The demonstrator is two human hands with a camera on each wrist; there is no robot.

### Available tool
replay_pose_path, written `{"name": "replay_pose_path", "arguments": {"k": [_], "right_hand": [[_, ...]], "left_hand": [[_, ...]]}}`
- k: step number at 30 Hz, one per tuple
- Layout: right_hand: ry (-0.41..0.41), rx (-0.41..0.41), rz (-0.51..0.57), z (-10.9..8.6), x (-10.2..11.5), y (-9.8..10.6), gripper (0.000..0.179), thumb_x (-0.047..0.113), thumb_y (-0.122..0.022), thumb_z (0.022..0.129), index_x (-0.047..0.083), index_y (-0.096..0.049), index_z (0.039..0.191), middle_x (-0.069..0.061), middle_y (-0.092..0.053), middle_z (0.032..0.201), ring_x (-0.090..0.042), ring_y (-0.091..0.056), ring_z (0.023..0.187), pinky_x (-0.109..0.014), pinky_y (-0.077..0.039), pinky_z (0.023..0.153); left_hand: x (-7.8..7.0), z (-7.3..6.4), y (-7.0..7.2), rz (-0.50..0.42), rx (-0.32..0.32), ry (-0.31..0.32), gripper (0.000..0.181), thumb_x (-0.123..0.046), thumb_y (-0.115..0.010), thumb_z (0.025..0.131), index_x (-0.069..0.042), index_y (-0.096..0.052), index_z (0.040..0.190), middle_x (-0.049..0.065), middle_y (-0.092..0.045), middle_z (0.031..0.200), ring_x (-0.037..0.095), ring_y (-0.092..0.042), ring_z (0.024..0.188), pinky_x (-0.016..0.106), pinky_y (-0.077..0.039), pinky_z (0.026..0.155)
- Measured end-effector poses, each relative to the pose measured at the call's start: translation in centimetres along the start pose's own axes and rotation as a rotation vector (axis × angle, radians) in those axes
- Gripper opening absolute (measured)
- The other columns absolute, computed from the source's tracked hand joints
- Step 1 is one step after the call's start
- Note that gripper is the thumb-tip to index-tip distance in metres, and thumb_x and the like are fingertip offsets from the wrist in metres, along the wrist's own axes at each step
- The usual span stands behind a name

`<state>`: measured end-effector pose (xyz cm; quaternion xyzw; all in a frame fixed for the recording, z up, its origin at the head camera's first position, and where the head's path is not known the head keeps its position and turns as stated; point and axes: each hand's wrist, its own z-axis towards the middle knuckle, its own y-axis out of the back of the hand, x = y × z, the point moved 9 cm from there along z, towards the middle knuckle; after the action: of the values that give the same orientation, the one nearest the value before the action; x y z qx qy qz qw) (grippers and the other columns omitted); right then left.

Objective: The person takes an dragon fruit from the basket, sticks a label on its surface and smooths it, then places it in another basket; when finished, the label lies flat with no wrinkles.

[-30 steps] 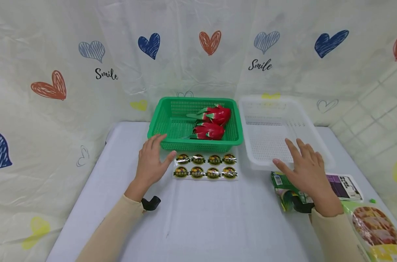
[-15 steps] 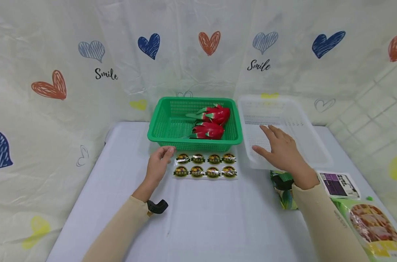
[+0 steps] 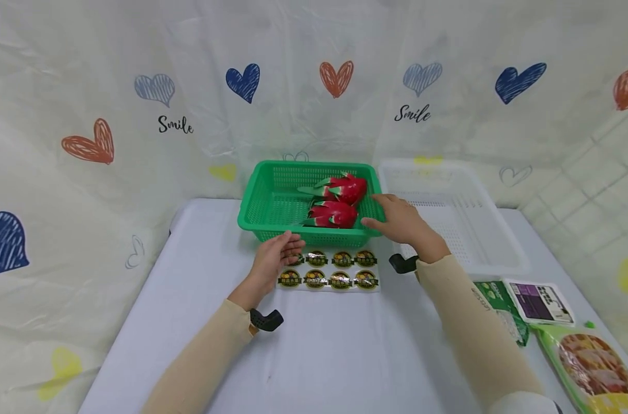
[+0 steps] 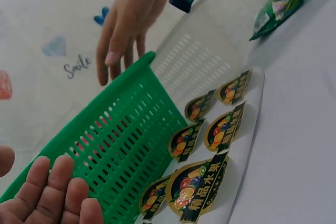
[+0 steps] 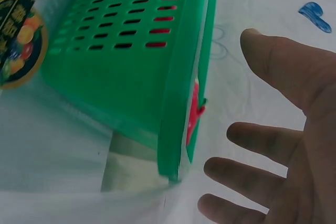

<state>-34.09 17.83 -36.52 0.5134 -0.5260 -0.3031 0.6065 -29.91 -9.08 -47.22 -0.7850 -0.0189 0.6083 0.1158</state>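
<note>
Two red dragon fruits with green leaf tips lie in the right half of the green basket [image 3: 272, 227]; one dragon fruit [image 3: 347, 188] is behind the other dragon fruit [image 3: 334, 214]. Over the basket's right rim hovers my right hand [image 3: 403, 221], its fingers spread and nothing in them. The right wrist view shows that hand [image 5: 294, 129] apart from the rim. My left hand [image 3: 272, 261] is by the basket's front left, over the edge of a sheet of round stickers [image 3: 340, 271]. Its fingers are slightly bent and hold nothing; whether they touch the rim, I cannot tell.
A white basket [image 3: 459, 264] stands right of the green one. Farther right lie a green packet [image 3: 505, 305], a purple-labelled white pack [image 3: 540, 302] and a bag with a meat picture [image 3: 593, 362]. A heart-printed sheet [image 3: 293, 69] hangs behind the table.
My right hand has moved left from the white basket to the green basket's right rim. The left hand has shifted right and slightly down, toward the sticker sheet.
</note>
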Motion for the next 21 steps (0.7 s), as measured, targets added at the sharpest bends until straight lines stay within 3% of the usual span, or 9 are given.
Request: {"name": "replay_pose_path", "arguments": {"k": [9,16,21], "right_hand": [[0.033,0.046,0.008,4.2,3.3,-1.3,0.081,0.046,-0.068,0.099,0.006,-0.035,0.161,-0.024,-0.035,0.165,-0.047,-0.039,0.148,-0.068,-0.035,0.119],[0.105,0.063,0.026,6.7,5.7,-2.7,0.080,0.038,-0.077,0.094,0.004,-0.041,0.157,-0.020,-0.047,0.159,-0.039,-0.045,0.145,-0.057,-0.041,0.119],[0.098,0.057,0.014,7.8,6.0,-3.8,0.078,0.035,-0.081,0.091,0.006,-0.046,0.155,-0.020,-0.045,0.160,-0.039,-0.041,0.149,-0.055,-0.042,0.119]], "left_hand": [[-0.3,0.6,1.4,0.012,-0.094,0.007,0.046,-0.038,-0.049,0.111,0.001,-0.067,0.128,0.003,-0.078,0.110,0.018,-0.070,0.103,0.031,-0.057,0.090],[-0.4,1.0,1.8,-0.022,-0.069,0.010,0.046,-0.037,-0.049,0.111,0.002,-0.067,0.129,0.002,-0.078,0.109,0.012,-0.070,0.099,0.029,-0.057,0.092],[-0.5,1.2,1.9,-0.019,-0.063,0.004,0.046,-0.037,-0.051,0.110,0.002,-0.067,0.129,0.003,-0.079,0.111,0.012,-0.071,0.099,0.027,-0.057,0.088]]}}
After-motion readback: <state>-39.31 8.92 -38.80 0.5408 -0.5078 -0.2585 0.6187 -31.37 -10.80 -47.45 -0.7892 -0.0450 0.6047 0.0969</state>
